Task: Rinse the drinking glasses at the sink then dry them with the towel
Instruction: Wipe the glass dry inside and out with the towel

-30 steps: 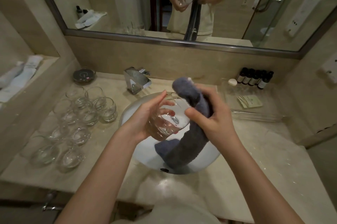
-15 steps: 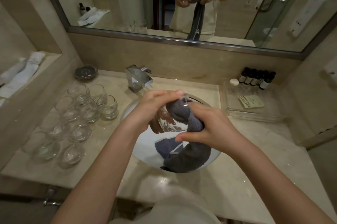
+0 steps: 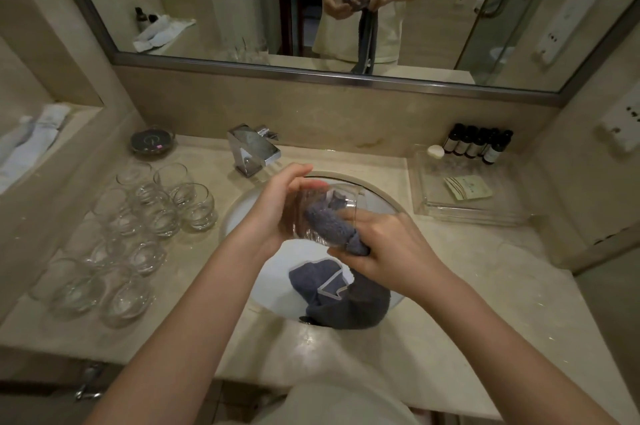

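The drinking glass (image 3: 320, 215) lies tipped on its side above the sink (image 3: 239, 213), cradled in my left hand (image 3: 273, 213), whose fingers (image 3: 299, 170) curl over the top of the wall while the palm backs the base. I read that hold as a brace: it keeps the mouth turned toward my right hand (image 3: 384, 251) so the cloth can go straight in.

The towel (image 3: 325, 216) is bunched into a plug between my right fingers (image 3: 349, 213) and pushed past the rim, so the grey wad fills the bowl just beyond those fingertips. Both hands are clenched, the left around the glass, the right pinching the towel at the mouth. The rest of the towel hangs below my right fingers and pools in the basin, which I take to be deliberate: any drips from it fall into the sink, not on the tabletop (image 3: 450, 286).

Well away from my left fingers, on the tabletop, stands the cluster of other glasses (image 3: 138, 216), upright and close together. I cannot tell from here which of them are wet or already dried. The faucet (image 3: 252, 152) sits just beyond my left fingertips, and no water is visibly running. I judge this to be the drying step for this one glass, with the inside being wiped.
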### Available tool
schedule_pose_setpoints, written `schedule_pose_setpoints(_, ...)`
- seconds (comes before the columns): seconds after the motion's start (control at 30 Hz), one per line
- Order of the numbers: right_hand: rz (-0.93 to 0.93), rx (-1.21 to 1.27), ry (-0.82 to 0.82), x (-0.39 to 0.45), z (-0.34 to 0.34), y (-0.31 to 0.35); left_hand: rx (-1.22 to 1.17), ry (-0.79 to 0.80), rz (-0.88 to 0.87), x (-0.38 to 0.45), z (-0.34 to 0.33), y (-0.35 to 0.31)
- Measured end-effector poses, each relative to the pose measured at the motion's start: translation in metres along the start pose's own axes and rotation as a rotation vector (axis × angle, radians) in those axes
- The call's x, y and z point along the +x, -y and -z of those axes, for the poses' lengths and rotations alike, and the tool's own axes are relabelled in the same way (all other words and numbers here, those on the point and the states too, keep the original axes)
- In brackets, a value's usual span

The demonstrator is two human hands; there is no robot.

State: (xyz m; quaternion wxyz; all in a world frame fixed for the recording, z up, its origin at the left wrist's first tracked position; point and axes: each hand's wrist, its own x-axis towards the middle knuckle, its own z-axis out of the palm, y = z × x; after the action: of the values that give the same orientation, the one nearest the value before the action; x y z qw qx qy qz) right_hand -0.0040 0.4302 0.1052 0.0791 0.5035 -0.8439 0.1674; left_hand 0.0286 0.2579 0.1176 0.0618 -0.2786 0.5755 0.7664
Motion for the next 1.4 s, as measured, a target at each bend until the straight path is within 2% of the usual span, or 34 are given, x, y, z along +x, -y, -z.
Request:
schedule_pose_setpoints(0.07, -0.049, 0.010, -0.050, -0.002, -0.005, -0.002, 0.042, -0.015, -0.034, -0.001, -0.008, 0.000)
schedule_pose_setpoints(0.2, -0.150, 0.153, -0.094, -0.001, -0.009, -0.001, 0.158, -0.250, -0.361, 0.008, -0.029, 0.002)
schedule_pose_setpoints(0.3, -0.335, 0.517, -0.045, 0.000, -0.001, -0.004, 0.317, -0.322, -0.618, 0.016, -0.033, 0.006)
schedule_pose_setpoints(0.33, -0.420, 0.709, -0.002, 0.000, 0.001, -0.005, 0.372, -0.346, -0.709, 0.016, -0.032, 0.009)
schedule_pose_setpoints(0.4, -0.487, 1.132, 0.076, -0.003, 0.002, -0.010, 0.453, -0.379, -0.958, 0.015, -0.031, 0.015)
schedule_pose_setpoints(0.43, -0.503, 1.268, 0.071, -0.005, 0.001, -0.011, 0.493, -0.374, -1.081, 0.016, -0.031, 0.018)
schedule_pose_setpoints(0.47, -0.519, 1.372, 0.074, -0.007, -0.001, -0.011, 0.520, -0.350, -1.169, 0.016, -0.031, 0.019)
schedule_pose_setpoints(0.5, -0.516, 1.376, 0.057, -0.009, -0.005, -0.012, 0.528, -0.303, -1.199, 0.016, -0.030, 0.017)
schedule_pose_setpoints(0.57, -0.483, 1.224, -0.035, -0.007, -0.009, -0.010, 0.453, -0.191, -1.051, 0.016, -0.031, 0.010)
schedule_pose_setpoints(0.6, -0.460, 1.072, -0.090, -0.006, -0.010, -0.007, 0.368, -0.140, -0.878, 0.016, -0.032, 0.005)
schedule_pose_setpoints(0.67, -0.325, 0.567, -0.264, -0.006, -0.015, -0.008, 0.196, -0.074, -0.397, 0.016, -0.031, -0.006)
schedule_pose_setpoints(0.7, -0.241, 0.352, -0.317, -0.005, -0.016, -0.007, 0.174, -0.070, -0.225, 0.017, -0.031, -0.009)
schedule_pose_setpoints(0.73, -0.175, 0.219, -0.324, -0.006, -0.019, -0.008, 0.197, -0.083, -0.171, 0.017, -0.031, -0.011)
schedule_pose_setpoints(0.77, -0.145, 0.175, -0.302, -0.006, -0.018, -0.007, 0.242, -0.120, -0.227, 0.019, -0.032, -0.012)
schedule_pose_setpoints(0.83, -0.208, 0.320, -0.263, -0.003, -0.015, -0.005, 0.317, -0.229, -0.459, 0.021, -0.033, -0.009)
schedule_pose_setpoints(0.9, -0.369, 0.691, -0.162, 0.000, -0.007, -0.005, 0.399, -0.317, -0.678, 0.021, -0.033, -0.002)
schedule_pose_setpoints(0.93, -0.440, 0.959, -0.090, 0.000, -0.003, -0.006, 0.440, -0.347, -0.816, 0.022, -0.031, 0.003)
schedule_pose_setpoints(1.0, -0.522, 1.410, -0.003, -0.002, 0.003, -0.005, 0.518, -0.346, -1.107, 0.023, -0.027, 0.010)
schedule_pose_setpoints(1.07, -0.531, 1.579, -0.012, -0.005, 0.001, -0.005, 0.613, -0.305, -1.271, 0.024, -0.025, 0.013)
schedule_pose_setpoints(1.13, -0.532, 1.465, -0.061, -0.004, -0.005, -0.003, 0.593, -0.206, -1.174, 0.024, -0.024, 0.009)
schedule_pose_setpoints(1.2, -0.465, 0.989, -0.166, -0.005, -0.017, -0.005, 0.507, -0.104, -0.803, 0.019, -0.026, -0.003)
schedule_pose_setpoints(1.23, -0.393, 0.661, -0.227, -0.005, -0.020, -0.003, 0.470, -0.095, -0.616, 0.021, -0.026, -0.007)
schedule_pose_setpoints(1.27, -0.308, 0.411, -0.286, -0.004, -0.023, 0.001, 0.477, -0.124, -0.502, 0.021, -0.027, -0.011)
schedule_pose_setpoints(1.3, -0.244, 0.293, -0.312, -0.004, -0.025, 0.004, 0.529, -0.181, -0.466, 0.019, -0.028, -0.015)
schedule_pose_setpoints(1.33, -0.226, 0.282, -0.316, -0.004, -0.025, 0.009, 0.576, -0.237, -0.491, 0.019, -0.030, -0.017)
schedule_pose_setpoints(1.4, -0.289, 0.444, -0.284, -0.002, -0.024, 0.009, 0.598, -0.325, -0.631, 0.022, -0.031, -0.015)
